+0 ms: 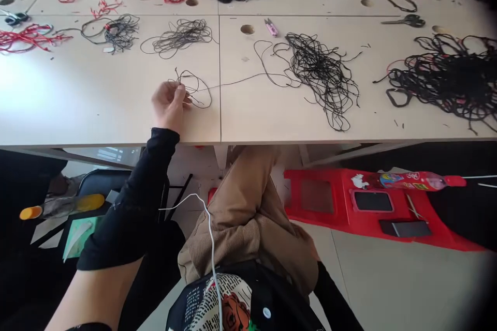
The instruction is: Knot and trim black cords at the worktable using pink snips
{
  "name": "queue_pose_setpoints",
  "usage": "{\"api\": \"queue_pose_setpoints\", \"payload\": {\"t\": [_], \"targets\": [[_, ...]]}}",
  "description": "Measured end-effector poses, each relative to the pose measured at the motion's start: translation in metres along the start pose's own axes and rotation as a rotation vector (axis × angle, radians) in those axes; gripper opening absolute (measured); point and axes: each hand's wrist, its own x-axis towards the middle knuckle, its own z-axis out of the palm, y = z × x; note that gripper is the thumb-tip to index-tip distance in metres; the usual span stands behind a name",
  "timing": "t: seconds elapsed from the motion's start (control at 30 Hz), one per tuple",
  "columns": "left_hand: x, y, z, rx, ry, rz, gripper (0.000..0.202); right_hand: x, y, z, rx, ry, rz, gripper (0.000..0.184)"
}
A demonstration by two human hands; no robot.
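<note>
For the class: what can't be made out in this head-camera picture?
Right hand: not in the head view.
Black cord at the left hand: where it is gripped, hidden by the fingers.
Black cord heap: cut off by the head view's right edge.

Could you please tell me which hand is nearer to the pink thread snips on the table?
Left: the left hand is nearer, pinching black cord, below and left of the pink thread snips. Right: out of view; only its black sleeve shows, below the table edge.
</note>
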Motion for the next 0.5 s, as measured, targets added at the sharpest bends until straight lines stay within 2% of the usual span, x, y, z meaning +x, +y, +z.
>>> {"api": "queue_pose_setpoints", "payload": {"t": [0.1,0.17,0.33,0.4,0.5], "targets": [[-0.001,0.0,-0.001,0.0,-0.019,-0.007,0.013,0.018,-0.005,-0.009,0.094,0.02,0.019,0.034],[-0.002,0.001,-0.002,-0.003,-0.004,-0.02,0.013,0.029,-0.029,-0.015,0.195,0.095,-0.058,0.039],[-0.006,0.01,-0.005,-0.041,0.02,-0.074,0.013,0.025,-0.134,-0.021,0.267,0.215,-0.366,0.032],[-0.007,0.019,-0.003,-0.06,0.021,-0.115,0.016,0.016,-0.177,-0.02,0.276,0.205,-0.469,0.028],[-0.002,0.037,0.006,-0.08,0.093,-0.119,0.019,0.009,-0.233,-0.013,0.288,0.126,-0.603,0.023]]}}
